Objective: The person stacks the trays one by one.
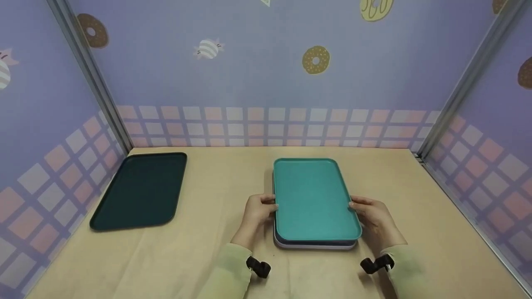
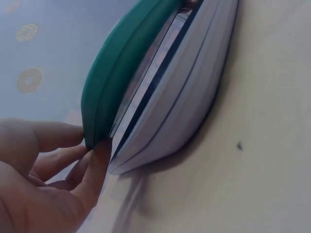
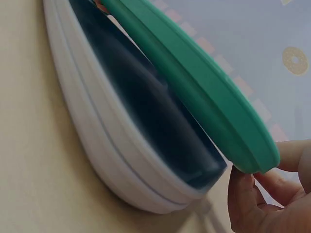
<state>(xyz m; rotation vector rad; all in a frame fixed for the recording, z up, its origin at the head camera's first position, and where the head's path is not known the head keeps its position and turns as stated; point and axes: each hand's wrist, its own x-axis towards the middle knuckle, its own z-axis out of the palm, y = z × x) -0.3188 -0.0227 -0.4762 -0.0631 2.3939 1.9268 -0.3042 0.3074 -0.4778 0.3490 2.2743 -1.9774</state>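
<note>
Both hands hold a turquoise tray (image 1: 314, 199) by its long sides. My left hand (image 1: 258, 211) pinches the left rim between thumb and fingers, and my right hand (image 1: 376, 218) pinches the right rim likewise. Below it lies a stack of pale lavender trays (image 2: 194, 82) with a dark surface (image 3: 141, 92) on top. In both wrist views a gap separates the raised turquoise tray from that stack. From the head view, the turquoise tray hides nearly all of the stack; only the pale front edge (image 1: 316, 247) shows.
A dark green tray (image 1: 143, 191) lies on the left of the cream-covered table (image 1: 224, 178). Patterned lilac walls (image 1: 257, 83) enclose the back and both sides, with metal posts (image 1: 469, 79) at the corners.
</note>
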